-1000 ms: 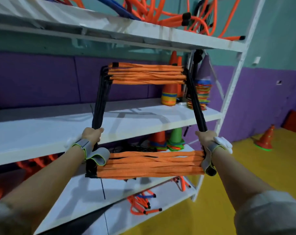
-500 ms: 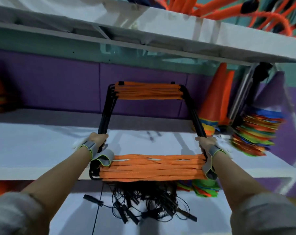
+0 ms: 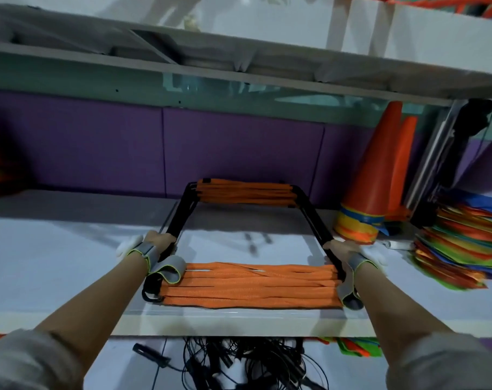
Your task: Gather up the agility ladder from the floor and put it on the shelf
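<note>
- On the middle shelf [image 3: 56, 249], the gathered agility ladder [image 3: 247, 285] lay as a flat rectangle: a bundle of orange rungs near the front edge, a second bundle toward the purple back wall, black side straps joining them.
- It looked light and limp; the webbing straps seemed soft, while the flat rungs probably lent some stiffness across the width, so the stack would likely sag or splay if held by one end only.
- The best hold appeared to be the black straps at each side, close to the near rung bundle, which kept the layers together.
- The left hand [image 3: 154, 244] was closed around the left strap, and the right hand [image 3: 343, 253] was closed around the right strap; both wore grey wrist bands.
- Whether the ladder's full weight rested on the board could not be told.
- Orange cones [image 3: 371, 178] stood just right of it, with coloured flat markers [image 3: 458, 240] beyond.
- Black cords [image 3: 239, 364] lay tangled on the shelf below.
</note>
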`<state>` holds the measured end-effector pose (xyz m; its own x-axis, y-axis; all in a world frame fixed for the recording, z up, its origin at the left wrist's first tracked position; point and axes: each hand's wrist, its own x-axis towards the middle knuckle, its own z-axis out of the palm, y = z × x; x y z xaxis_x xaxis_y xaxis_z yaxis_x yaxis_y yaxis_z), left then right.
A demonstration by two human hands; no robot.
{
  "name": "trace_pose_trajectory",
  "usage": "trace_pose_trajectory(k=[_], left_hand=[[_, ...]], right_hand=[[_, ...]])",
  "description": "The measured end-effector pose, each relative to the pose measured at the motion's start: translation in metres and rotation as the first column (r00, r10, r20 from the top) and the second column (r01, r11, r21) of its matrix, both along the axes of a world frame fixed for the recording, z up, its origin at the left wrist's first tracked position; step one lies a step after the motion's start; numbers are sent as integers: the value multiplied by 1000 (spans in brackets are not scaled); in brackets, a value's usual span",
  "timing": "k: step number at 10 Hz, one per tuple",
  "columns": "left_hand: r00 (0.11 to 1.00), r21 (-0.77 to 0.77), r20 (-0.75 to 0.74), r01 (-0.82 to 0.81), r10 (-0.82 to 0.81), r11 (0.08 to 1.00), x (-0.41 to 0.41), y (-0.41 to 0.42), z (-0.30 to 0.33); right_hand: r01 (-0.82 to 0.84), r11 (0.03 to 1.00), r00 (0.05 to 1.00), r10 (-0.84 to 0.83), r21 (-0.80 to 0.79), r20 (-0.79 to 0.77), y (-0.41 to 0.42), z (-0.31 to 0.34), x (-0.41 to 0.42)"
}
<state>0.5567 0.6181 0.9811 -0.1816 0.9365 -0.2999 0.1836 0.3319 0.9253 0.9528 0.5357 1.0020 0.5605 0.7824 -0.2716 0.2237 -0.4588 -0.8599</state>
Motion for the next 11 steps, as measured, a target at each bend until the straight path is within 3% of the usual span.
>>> trace_pose_trajectory(k=[1,3,5,6,7,8,9,10,11], left_hand=[[998,-18,-58,-15,14,1000,-4,3,-10],[997,-34,-70,-22,20,999,-6,3,-5],[984,-10,-175,42,-43,999,-8,-2,0],[989,10,-138,60,-58,998,-10,-11,2],[970,111,-241,17,10,994,-8,-24,4],[811,293,-578,100,93,951,-2,-43,10],[600,405,-783,290,165,867,2,-71,22],[466,463,-845,391,263,796,5,-112,35],[320,470,-881,509,348,721,5,-160,42]], right_hand=[[-19,997,994,27,-72,102,3,-6,1],[-63,990,988,79,-124,135,8,-14,1],[-69,987,975,96,-142,198,12,-18,2],[-54,988,967,87,-142,240,7,-18,-1],[-56,995,947,77,-77,311,-11,-16,-7],[-76,996,876,85,-38,474,-24,-8,-16],[-117,993,742,85,4,666,-46,9,-38],[-205,973,487,8,105,874,-81,25,-74],[-269,951,342,-55,154,938,-118,36,-110]])
